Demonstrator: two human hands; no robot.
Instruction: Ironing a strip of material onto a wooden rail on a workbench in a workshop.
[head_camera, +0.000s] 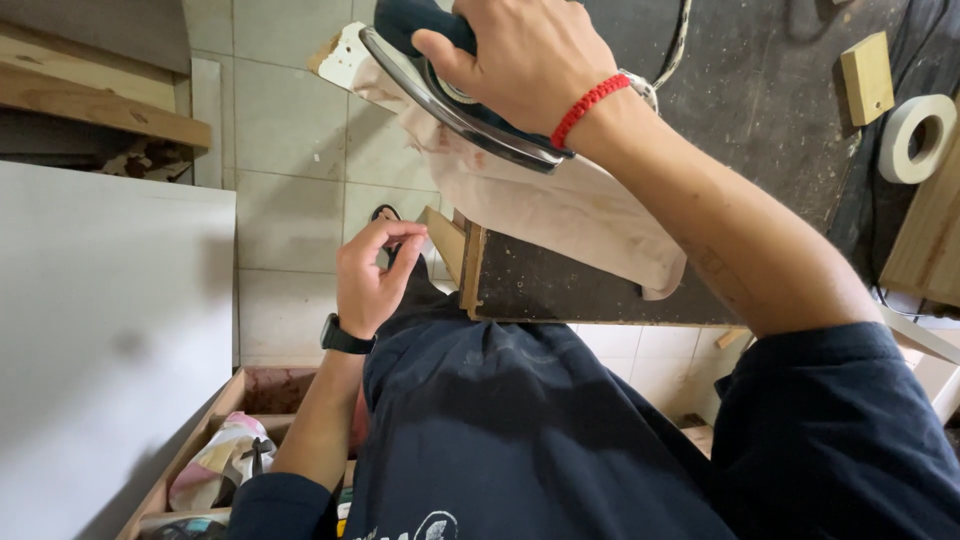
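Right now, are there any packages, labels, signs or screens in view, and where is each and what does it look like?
Smartwatch: on the left hand's wrist, black band; its screen is turned away.
Printed mark: bottom edge, on the dark navy shirt, white, partly cut off.
Tape roll: far right on the dark bench, round, white, no label showing.
No packages or signs show.
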